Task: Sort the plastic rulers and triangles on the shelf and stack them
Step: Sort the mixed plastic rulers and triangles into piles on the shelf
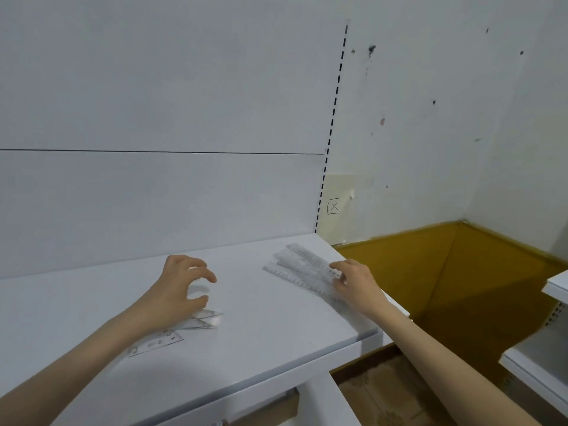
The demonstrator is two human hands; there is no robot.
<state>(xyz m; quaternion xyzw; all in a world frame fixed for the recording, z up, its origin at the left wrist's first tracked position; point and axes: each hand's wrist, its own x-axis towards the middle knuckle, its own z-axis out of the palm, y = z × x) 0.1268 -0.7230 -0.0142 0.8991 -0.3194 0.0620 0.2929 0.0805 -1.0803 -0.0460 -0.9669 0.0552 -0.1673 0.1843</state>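
A fanned pile of clear plastic rulers (299,265) lies at the right end of the white shelf (261,327). My right hand (353,279) rests on the pile's near end, fingertips pressing the rulers. Several clear triangles (196,321) lie near the shelf's middle, and one more triangle (155,342) sits closer to the front edge, partly under my left forearm. My left hand (181,287) hovers just above the triangles, fingers curled and spread like a claw, holding nothing.
The shelf's back panel rises straight behind, with a slotted upright (333,118) at its right end. Past the right edge the floor (430,287) drops away, ochre-coloured. Another white shelf unit (547,348) stands at the far right. A cardboard box (384,395) sits below.
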